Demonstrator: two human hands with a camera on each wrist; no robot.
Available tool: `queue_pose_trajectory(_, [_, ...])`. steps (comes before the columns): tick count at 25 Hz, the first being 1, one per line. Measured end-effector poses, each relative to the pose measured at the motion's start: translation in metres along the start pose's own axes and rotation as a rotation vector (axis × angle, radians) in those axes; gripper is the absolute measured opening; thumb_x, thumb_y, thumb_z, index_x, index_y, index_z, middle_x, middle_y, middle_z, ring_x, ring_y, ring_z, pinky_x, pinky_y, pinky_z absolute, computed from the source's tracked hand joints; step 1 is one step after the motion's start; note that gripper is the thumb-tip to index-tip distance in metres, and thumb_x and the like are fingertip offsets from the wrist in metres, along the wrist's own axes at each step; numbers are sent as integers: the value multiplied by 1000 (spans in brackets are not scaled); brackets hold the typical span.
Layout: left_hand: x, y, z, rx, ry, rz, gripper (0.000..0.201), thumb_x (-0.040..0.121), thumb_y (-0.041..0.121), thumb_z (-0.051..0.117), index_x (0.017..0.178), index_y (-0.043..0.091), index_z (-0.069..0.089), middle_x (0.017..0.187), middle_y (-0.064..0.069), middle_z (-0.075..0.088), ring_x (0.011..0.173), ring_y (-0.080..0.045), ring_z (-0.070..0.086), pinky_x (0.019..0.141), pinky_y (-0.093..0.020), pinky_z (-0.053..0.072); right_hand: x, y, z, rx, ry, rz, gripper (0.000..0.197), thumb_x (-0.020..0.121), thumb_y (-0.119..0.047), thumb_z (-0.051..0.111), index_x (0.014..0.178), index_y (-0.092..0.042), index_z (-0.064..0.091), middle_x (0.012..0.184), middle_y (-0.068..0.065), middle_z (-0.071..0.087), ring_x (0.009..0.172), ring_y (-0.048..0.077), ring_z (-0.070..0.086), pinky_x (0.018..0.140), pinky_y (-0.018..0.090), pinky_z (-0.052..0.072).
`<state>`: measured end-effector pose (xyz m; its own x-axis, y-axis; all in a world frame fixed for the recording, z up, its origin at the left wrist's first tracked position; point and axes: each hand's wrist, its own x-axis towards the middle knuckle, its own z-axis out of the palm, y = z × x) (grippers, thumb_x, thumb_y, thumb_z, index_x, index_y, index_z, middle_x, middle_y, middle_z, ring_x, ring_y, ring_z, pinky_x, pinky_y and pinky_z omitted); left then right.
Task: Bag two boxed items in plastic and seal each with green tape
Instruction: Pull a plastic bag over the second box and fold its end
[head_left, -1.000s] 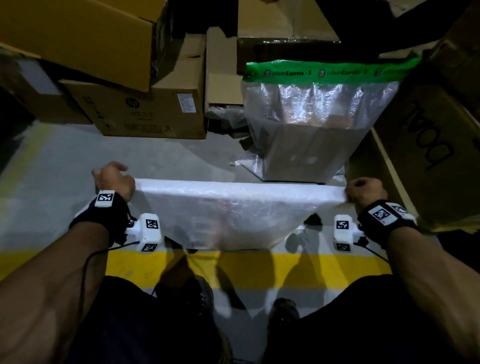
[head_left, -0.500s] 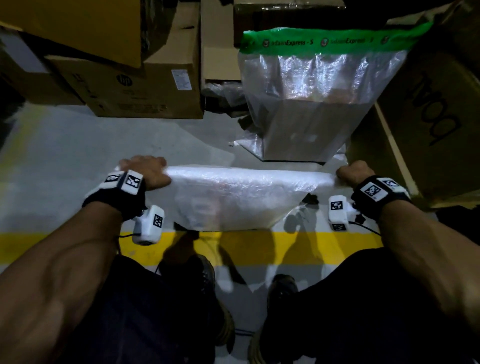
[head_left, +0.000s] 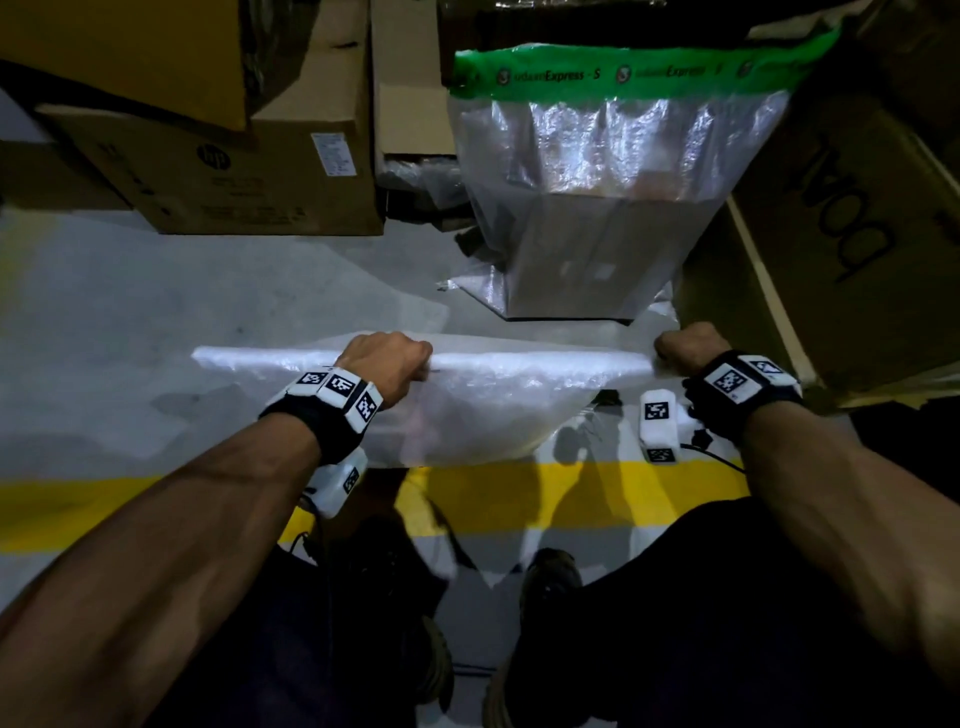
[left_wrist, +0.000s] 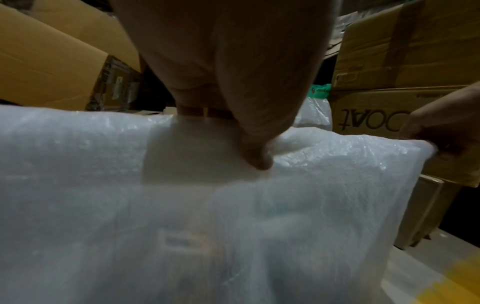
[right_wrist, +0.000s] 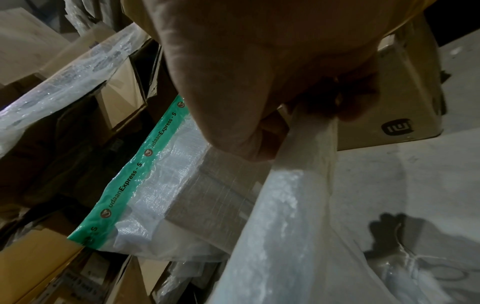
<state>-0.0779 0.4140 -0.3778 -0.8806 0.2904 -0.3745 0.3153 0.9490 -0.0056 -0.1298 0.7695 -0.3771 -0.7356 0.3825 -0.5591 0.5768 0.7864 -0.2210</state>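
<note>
Plastic bag (head_left: 483, 410), milky and bubble-textured, hangs between our two hands above the grey floor (head_left: 156, 291), its folded top edge pulled into a straight line. Our left hand (head_left: 387, 358) is curled over that edge near its middle, thumb pinching the film on the near side, as the left wrist view shows; a loose stretch of the edge runs on toward nine o'clock beyond it. Our right hand (head_left: 688, 345) is closed in a fist on the bag's corner at three o'clock, fingers wrapped round the bunched film. A dim boxy shape shows through the plastic in the left wrist view, too blurred for us to say more. At twelve o'clock from the bag, well apart from it, a second bagged box (head_left: 602, 228) stands on the floor, its mouth closed with a band of green tape (head_left: 623, 73) printed with a courier's name. Cardboard cartons (head_left: 249, 171) crowd the far side from ten to two o'clock. A yellow floor line (head_left: 571, 493) crosses just beneath the hanging bag, at six o'clock.
</note>
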Motion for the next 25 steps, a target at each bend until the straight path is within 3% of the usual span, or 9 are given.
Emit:
queue_pose_trajectory(4, [1,-2,4,-21,1,-33,9,94,23,53,101,23,59,109,-9,65,101,-31,61,70,-30,36,5,0,0,-108,-1,-57,32,84,-29,54,100,-3,61,107,20,57,88,33,53,74,35,42])
queue_pose_trajectory(7, [3,-3,6,-66,-9,-49,7,93,22,54,97,23,60,108,-8,66,100,-32,61,69,-29,35,12,4,4,-264,-56,-173,47,73,-39,48,109,-14,65,122,14,60,100,29,55,91,42,45])
queue_pose_trajectory(9, [4,-3,4,-85,4,-53,7,93,22,54,96,23,60,107,-9,66,99,-32,61,69,-29,35,-6,-2,6,-352,-102,-296,47,77,-33,55,123,-29,61,132,1,57,120,27,52,110,52,30])
queue_pose_trajectory(11, [3,-3,2,-97,7,-56,8,93,22,54,96,23,61,106,-9,66,98,-32,61,70,-30,36,-23,-7,10,-515,-97,-392,53,87,-33,60,138,-36,47,142,-4,50,134,22,42,115,52,12])
queue_pose_trajectory(13, [2,-3,1,-109,-5,-61,8,93,24,54,96,23,61,105,-9,66,97,-33,61,70,-30,38,-25,-8,14,-528,-9,-446,46,91,-38,61,136,-34,50,140,-1,53,130,23,47,112,47,24])
queue_pose_trajectory(15, [1,-5,-1,-122,1,-65,6,93,25,54,94,24,60,103,-9,66,96,-33,61,71,-32,40,-22,-6,11,-450,80,-466,29,90,-34,64,119,-30,63,122,5,65,114,27,58,98,40,41])
queue_pose_trajectory(17, [3,-8,-7,-115,42,-79,5,93,25,55,93,25,60,102,-9,66,94,-33,61,68,-31,38,-23,-4,5,-386,203,-448,16,90,-29,65,105,-27,69,106,6,69,99,28,62,87,38,46])
queue_pose_trajectory(22, [4,-6,-11,-148,42,-98,11,93,30,56,97,20,59,103,-12,65,93,-34,59,69,-33,37,-25,-10,7,-440,279,-377,15,91,-23,59,102,-24,69,85,2,56,99,27,60,100,43,35])
queue_pose_trajectory(25, [5,-6,-9,-168,17,-96,15,93,33,57,97,19,59,103,-13,65,94,-34,59,69,-32,37,-31,-20,10,-505,191,-430,31,88,-24,52,116,-31,64,108,2,65,111,24,57,114,50,16])
